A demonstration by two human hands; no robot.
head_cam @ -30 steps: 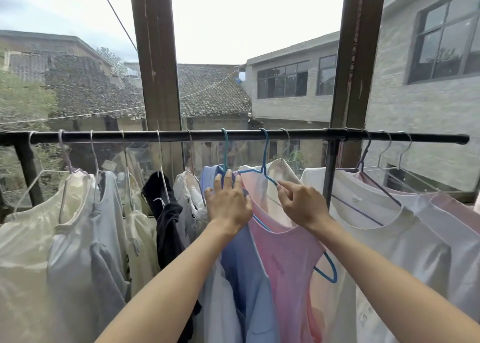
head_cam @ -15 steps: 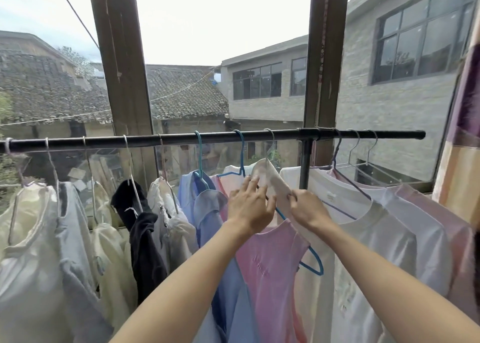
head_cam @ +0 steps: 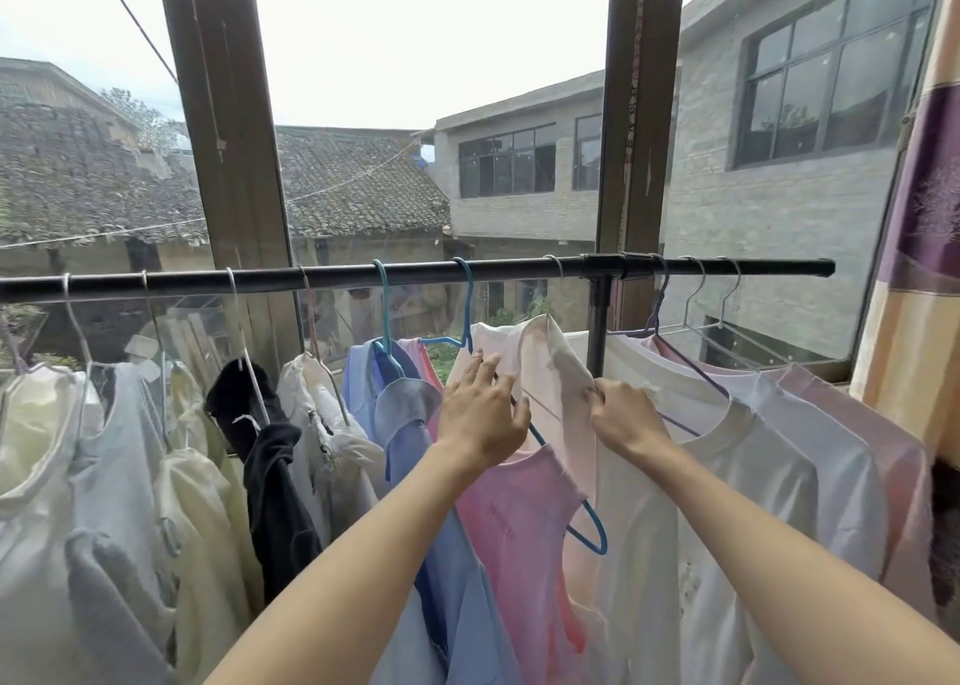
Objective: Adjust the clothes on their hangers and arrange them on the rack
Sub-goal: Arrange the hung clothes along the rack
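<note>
Hanging along a black metal rack rail (head_cam: 415, 275) before a tall window: pale, grey, cream, black and light-blue garments on wire hangers. Near the middle, a pale pink-white cloth garment (head_cam: 550, 372) draped just behind a pink sleeveless top (head_cam: 519, 528) on a blue plastic hanger (head_cam: 589, 528). Left hand (head_cam: 480, 414) resting with fingers spread and fairly straight on the pale garment's left shoulder. Right hand (head_cam: 621, 417) pinching that garment's right edge, fingers curled round the fabric. Further right, white T-shirts (head_cam: 727, 456) and a striped curtain (head_cam: 914, 269).
</note>
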